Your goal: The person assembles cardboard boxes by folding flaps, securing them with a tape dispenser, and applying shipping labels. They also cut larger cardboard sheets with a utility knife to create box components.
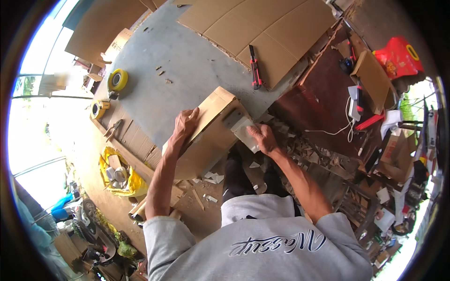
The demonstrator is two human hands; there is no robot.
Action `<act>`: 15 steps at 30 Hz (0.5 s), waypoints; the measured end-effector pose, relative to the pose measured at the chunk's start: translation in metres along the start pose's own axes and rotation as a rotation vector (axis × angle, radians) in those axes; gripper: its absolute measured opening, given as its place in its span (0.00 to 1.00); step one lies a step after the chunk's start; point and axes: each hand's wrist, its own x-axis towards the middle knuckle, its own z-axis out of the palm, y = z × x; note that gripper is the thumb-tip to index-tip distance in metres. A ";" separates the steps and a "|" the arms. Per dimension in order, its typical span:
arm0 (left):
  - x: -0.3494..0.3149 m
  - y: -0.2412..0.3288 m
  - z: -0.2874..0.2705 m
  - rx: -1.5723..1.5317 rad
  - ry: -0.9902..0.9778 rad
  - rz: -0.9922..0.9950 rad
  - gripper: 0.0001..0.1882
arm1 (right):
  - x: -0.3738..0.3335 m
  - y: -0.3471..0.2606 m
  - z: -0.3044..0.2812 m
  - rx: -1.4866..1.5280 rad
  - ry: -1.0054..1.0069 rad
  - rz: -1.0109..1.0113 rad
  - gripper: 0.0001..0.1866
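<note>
A brown cardboard box sits tilted at the near edge of the grey tabletop. My left hand is closed over its upper left edge, fingers bent on the cardboard. At the box's right end, my right hand grips a flat pale piece with a dark grey end. That piece lies against or just beside the box end; its exact kind is unclear. Beyond the box, a red and black utility knife rests at the edge of a large cardboard sheet.
On the grey table are a yellow tape roll and small metal bits. Another tape roll and pliers lie at left. A yellow bag stands below. To the right are a dark red cabinet, a white cable and floor scraps.
</note>
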 end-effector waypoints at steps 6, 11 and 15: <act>-0.085 0.088 0.007 0.373 0.204 0.177 0.19 | 0.000 0.020 -0.012 0.041 -0.042 -0.051 0.32; -0.083 0.082 0.016 0.562 0.303 0.145 0.21 | -0.055 0.042 -0.041 -0.021 -0.055 0.014 0.30; -0.079 0.075 0.018 0.654 0.276 0.128 0.23 | -0.109 0.079 -0.066 0.001 -0.041 0.126 0.29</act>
